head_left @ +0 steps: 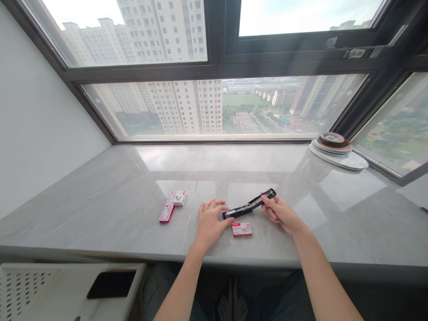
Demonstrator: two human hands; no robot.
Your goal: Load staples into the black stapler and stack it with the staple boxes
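A black stapler (250, 205) lies opened out flat and long on the grey stone tabletop (100, 200), slanting from lower left to upper right, with both of the person's hands on it. The left hand (210, 220) rests palm down at the near end, fingers spread and loosely extended, its thumb against the stapler's lower tip; it presses rather than grips. The right hand (280, 213) holds the far end, its fingers curled around the upper part of the body (how tightly it pinches cannot be made out at this size). Just in front of the stapler, between the two wrists, sits a small red-and-white staple box (241, 229), lying flat and apart from both hands. Off to the left lie two more: a white-topped box (178, 197) and, touching its near corner, a slim red box (166, 213). Well away at the right, near the window corner, a stack of plates (334, 145) sits on a wider white one. Below the tabletop's edge at lower left, a dark phone (111, 284) lies on a white perforated cart (26, 290).
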